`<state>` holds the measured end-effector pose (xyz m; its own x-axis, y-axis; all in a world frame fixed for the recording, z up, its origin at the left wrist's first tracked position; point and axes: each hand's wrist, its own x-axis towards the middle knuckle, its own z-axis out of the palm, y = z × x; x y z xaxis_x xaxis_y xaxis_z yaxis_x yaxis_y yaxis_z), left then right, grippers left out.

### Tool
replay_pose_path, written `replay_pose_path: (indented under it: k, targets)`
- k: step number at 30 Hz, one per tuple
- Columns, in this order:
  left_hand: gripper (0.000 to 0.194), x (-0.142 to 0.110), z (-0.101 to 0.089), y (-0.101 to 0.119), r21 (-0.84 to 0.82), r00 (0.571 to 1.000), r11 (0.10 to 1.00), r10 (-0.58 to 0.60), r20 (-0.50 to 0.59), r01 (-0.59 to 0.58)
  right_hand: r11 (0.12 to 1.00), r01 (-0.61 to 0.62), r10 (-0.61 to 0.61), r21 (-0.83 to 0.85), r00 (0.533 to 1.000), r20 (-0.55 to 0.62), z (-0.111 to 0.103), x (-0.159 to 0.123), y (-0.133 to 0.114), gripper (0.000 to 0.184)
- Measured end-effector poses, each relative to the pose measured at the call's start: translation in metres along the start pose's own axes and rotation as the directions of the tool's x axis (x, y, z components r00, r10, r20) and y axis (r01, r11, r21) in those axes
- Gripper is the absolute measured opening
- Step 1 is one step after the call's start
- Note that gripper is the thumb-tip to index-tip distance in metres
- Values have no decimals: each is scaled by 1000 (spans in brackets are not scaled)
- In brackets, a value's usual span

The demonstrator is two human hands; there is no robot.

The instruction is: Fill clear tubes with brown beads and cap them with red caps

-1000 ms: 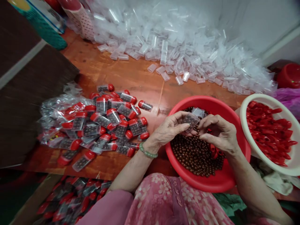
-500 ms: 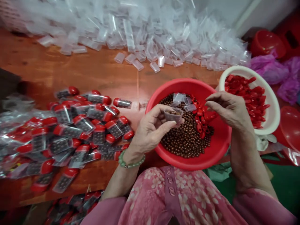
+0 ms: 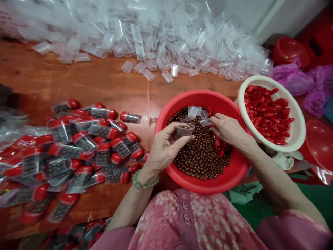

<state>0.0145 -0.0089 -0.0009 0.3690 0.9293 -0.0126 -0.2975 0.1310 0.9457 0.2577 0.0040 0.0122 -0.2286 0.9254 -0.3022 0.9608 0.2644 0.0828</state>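
My left hand (image 3: 166,147) is closed round a small clear plastic container (image 3: 185,130), its open mouth tilted up, with brown balls showing inside. It hovers over the left part of a red basin (image 3: 205,186). Small round brown balls (image 3: 200,159) cover much of the basin's bottom. My right hand (image 3: 230,130) is down in the basin, fingers bent together among loose red caps (image 3: 220,147); whatever lies between the fingertips is hidden. Just left of those fingertips, a few clear containers (image 3: 194,111) rest on the balls.
A white bowl (image 3: 301,135) full of red caps (image 3: 267,114) stands right of the basin. Filled, red-capped containers (image 3: 102,154) lie heaped on the table's left. Along the back spreads a big pile of clear containers (image 3: 156,45). Purple plastic bags (image 3: 293,81) are at far right.
My right hand has gone left and down, from above the basin's right side to the red caps. My left hand still holds the container. The whole view has shifted slightly.
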Motion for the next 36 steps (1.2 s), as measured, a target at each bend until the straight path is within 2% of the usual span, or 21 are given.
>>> replay_pose_path:
  k: [3,6,9,12,15,17,20,22,24,26,28,30,31,33,36]
  targets:
    - [24,2,-2,-2,-14,999,1000,-6,-48,5,999,23,-22,-30,999,24,-3,7,6,22]
    - [24,2,-4,-3,-18,998,1000,-9,-58,8,1000,13,-13,-12,999,52,-6,1,17,19]
    - [25,3,-3,-4,-35,999,999,-8,-49,7,999,3,-9,33,986,164,-7,-10,23,17]
    - [25,4,-2,-4,-65,999,997,-29,-22,28,1000,-17,18,-9,962,273,1,-18,15,21]
    - [27,5,-1,-3,-119,997,990,-74,28,77,997,-47,62,-63,963,262,15,-18,1,28]
    - [32,5,-2,-4,-149,992,982,-103,71,112,997,-49,61,-57,970,234,22,-17,-4,25]
    - [39,5,-4,-4,-196,986,971,-117,116,138,997,-61,71,-57,978,194,27,-19,0,22]
    - [44,5,-5,-5,-229,985,964,-110,132,138,996,-86,82,27,990,115,28,-22,8,23]
    - [47,6,-6,-5,-243,983,959,-114,144,147,954,-85,101,286,994,-43,27,-26,14,25]
    - [49,6,-5,-5,-248,978,953,-138,154,173,799,9,148,602,966,-211,22,-27,12,24]
    - [52,7,-4,-5,-259,974,944,-168,149,203,599,129,215,790,925,-314,13,-26,2,22]
    - [56,7,-3,-5,-272,972,936,-192,133,222,462,211,306,861,874,-378,3,-23,-15,16]
    - [59,7,-3,-6,-276,972,934,-200,125,227,429,252,346,867,841,-416,-2,-21,-24,13]
    - [61,7,-3,-6,-274,971,933,-208,115,232,428,345,351,835,788,-506,-9,-18,-39,11]
    - [55,7,-2,-5,-287,972,929,-209,109,232,474,487,192,734,756,-625,-13,-16,-52,9]
